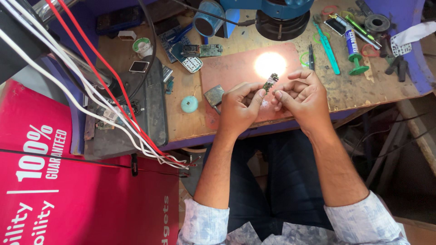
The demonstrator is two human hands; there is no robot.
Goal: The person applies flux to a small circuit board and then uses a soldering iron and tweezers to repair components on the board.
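Pinching from both sides, the left hand [238,109] and the right hand [302,96] hold a small green circuit board [270,82] between their fingertips, raised above the reddish work mat [227,72] near the centre of the view. The left thumb and forefinger close on the board's lower edge; the right fingers curl shut against its right side — both hands are closed on the board. It stands tilted, its top end toward 12 o'clock, just below a bright spot of light [270,64] on the mat.

At 9 o'clock from the hands, a small square metal part [214,95] lies on the mat's edge, and just beyond it a round teal disc [189,104] rests on the wooden bench [181,122]. Toward 11 o'clock lie larger circuit boards [195,54]. At 12 o'clock sits the blue microscope base [281,18]. Out at 2 o'clock — well apart from the hands — are a teal plastic tool [327,47], a green-tipped syringe tube [353,50] and dark tweezers [311,56]. White and red cables [91,86] cross the view at 9 to 10 o'clock, above a red printed box [68,190].
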